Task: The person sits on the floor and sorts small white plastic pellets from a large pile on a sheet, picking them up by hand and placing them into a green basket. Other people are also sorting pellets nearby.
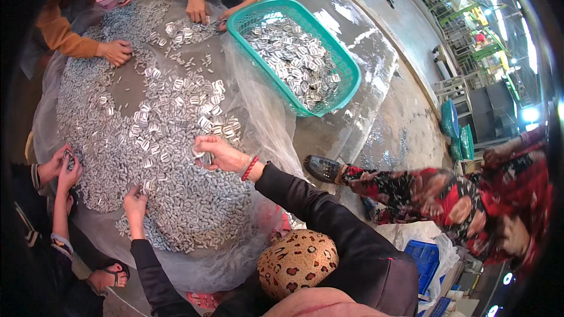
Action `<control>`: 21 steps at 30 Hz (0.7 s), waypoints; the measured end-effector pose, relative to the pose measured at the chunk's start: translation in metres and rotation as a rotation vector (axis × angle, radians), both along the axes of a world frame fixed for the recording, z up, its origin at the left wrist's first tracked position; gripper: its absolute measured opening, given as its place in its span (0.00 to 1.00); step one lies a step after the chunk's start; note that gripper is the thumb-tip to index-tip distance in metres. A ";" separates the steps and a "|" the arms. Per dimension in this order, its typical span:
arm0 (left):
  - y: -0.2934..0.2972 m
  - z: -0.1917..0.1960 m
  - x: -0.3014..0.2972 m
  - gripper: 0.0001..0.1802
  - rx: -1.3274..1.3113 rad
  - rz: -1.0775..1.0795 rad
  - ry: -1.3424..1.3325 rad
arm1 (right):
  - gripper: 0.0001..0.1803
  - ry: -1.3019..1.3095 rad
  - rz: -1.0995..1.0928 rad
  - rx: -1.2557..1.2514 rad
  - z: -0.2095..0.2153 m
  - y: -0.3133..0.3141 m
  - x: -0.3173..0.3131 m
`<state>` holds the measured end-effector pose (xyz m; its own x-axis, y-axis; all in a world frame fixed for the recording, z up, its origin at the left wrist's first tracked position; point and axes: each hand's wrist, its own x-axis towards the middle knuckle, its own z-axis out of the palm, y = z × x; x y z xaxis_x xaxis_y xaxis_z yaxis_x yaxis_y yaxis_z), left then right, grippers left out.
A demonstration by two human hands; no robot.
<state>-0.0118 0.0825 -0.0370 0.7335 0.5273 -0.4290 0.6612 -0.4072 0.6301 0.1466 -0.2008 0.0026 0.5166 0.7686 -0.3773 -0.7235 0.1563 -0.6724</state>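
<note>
Sorting small metal pieces [176,199] heaped on a plastic sheet [258,111] | right hand [214,154] pinching one piece | left hand [136,202] flat on pile, fingers spread | next likely needs a toss toward green basket [346,64]

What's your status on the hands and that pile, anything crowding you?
Left hand down on small grey metal pieces. Right hand pinching a few pieces. Co-workers' hands sorting the same pile; green basket beyond.
</note>
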 end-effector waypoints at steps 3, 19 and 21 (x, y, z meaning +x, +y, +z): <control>0.014 -0.025 -0.014 0.13 0.600 -0.298 -0.221 | 0.03 0.023 -0.034 0.269 0.030 0.001 -0.006; -0.154 0.140 0.067 0.15 0.205 -0.694 -0.449 | 0.28 0.720 -0.130 0.417 0.010 0.015 -0.055; -0.176 0.143 0.073 0.17 0.332 -0.675 -0.586 | 0.26 0.547 -0.321 0.410 -0.012 0.016 -0.052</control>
<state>0.0611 -0.0938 0.1058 0.9783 -0.0572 0.1990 -0.1631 -0.8049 0.5705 0.0942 -0.1844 -0.0095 0.5601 0.7459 -0.3606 -0.8142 0.5759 -0.0733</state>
